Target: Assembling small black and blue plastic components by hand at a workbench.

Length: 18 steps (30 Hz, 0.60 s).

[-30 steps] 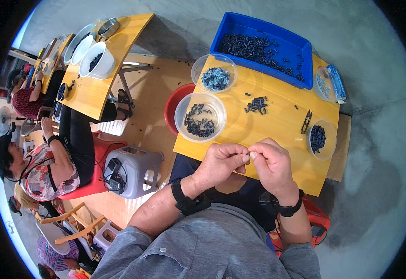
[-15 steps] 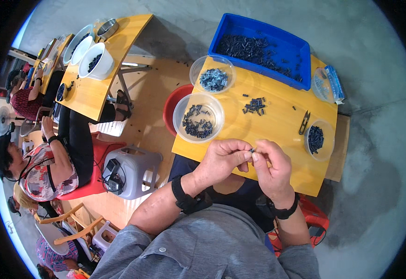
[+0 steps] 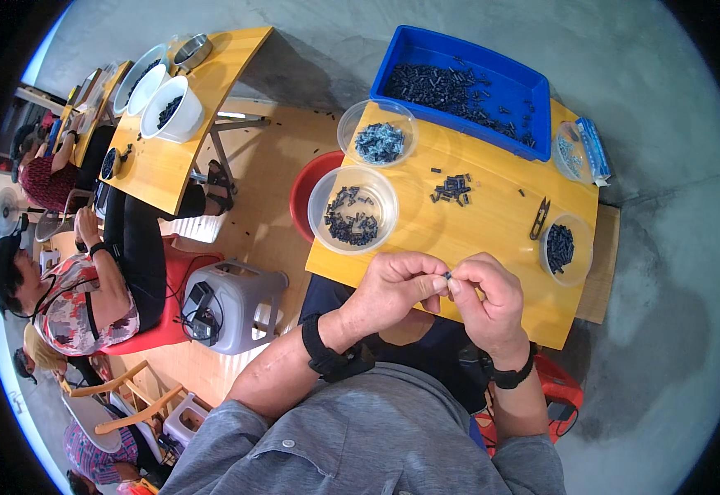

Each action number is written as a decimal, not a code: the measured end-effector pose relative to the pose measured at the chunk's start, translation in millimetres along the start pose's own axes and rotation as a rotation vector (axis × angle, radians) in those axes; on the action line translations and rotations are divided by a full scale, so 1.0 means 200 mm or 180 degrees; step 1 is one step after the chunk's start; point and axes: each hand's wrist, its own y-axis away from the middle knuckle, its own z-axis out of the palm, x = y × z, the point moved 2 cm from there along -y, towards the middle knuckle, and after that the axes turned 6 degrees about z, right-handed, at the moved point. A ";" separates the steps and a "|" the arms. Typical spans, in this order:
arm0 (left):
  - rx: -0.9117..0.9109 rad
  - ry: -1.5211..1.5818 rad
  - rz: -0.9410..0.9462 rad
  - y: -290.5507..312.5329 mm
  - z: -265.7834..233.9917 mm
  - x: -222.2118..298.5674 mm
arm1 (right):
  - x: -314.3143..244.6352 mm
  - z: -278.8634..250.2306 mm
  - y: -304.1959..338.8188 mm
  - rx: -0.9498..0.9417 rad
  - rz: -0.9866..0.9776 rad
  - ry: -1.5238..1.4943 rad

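Note:
My left hand (image 3: 401, 285) and my right hand (image 3: 485, 295) meet above the table's near edge, thumbs and forefingers pinched together. Between the fingertips is a tiny dark piece (image 3: 447, 275); most of it is covered, so its kind does not show. A clear round tub (image 3: 352, 172) with small black pieces (image 3: 353, 229) stands just beyond my left hand. Farther off, a loose pile of short black tubular pieces (image 3: 452, 189) lies on the yellow table (image 3: 492, 223). Thread snips (image 3: 540, 219) lie to the right, beside a small clear tub of black pieces (image 3: 560, 249).
A blue bin (image 3: 463, 78) of black pieces covers the table's far side. Near it stand a clear tub of bluish pieces (image 3: 379, 142) and, at right, a clear tub (image 3: 570, 157) beside a blue packet (image 3: 594, 153). A red bucket (image 3: 304, 194) is left; a person (image 3: 80, 289) sits farther left.
My hands have shifted very slightly toward me, and the fingertips have drawn closer around the tiny piece. Nothing else on the table has moved.

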 end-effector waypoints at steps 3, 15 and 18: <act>-0.0021 0.0067 -0.0029 0.00 0.00 0.00 | 0.00 0.00 0.00 -0.0066 0.0038 0.0021; -0.0016 0.0073 -0.0405 -0.01 -0.03 -0.11 | 0.04 0.01 0.02 -0.0391 -0.0050 0.0537; -0.0090 -0.0104 -0.0400 0.00 -0.05 -0.19 | 0.08 0.03 0.04 -0.0466 0.0109 0.0511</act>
